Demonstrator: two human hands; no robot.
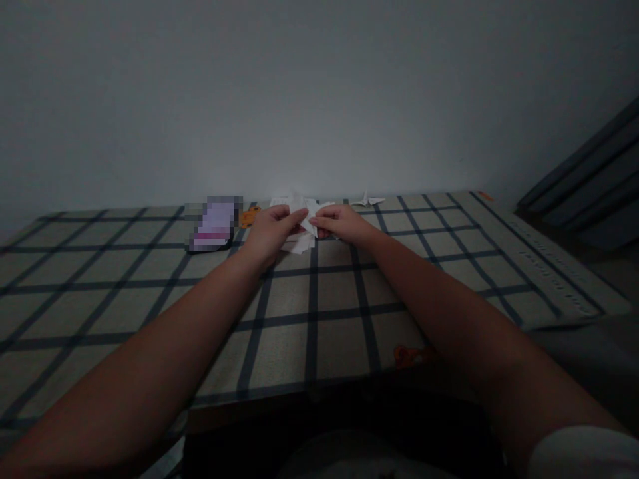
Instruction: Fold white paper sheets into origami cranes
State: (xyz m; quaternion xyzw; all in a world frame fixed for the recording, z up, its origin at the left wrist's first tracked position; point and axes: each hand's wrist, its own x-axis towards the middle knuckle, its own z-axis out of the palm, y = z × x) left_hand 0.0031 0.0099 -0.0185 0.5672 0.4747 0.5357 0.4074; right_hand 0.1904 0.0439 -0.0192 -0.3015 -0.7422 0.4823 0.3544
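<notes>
Both my arms reach forward over a checked cloth point(309, 313). My left hand point(269, 229) and my right hand point(342, 223) meet near the far edge, each pinching a white folded piece of paper point(308, 219) between thumb and fingers. The paper is partly hidden by my fingers. More white paper point(299, 245) lies flat on the cloth just under the hands.
A phone point(214, 225) with a lit screen lies left of my hands. A small orange item point(248, 215) sits beside it. A white folded paper figure point(367, 199) stands by the wall to the right. The cloth's right edge point(559, 266) drops off.
</notes>
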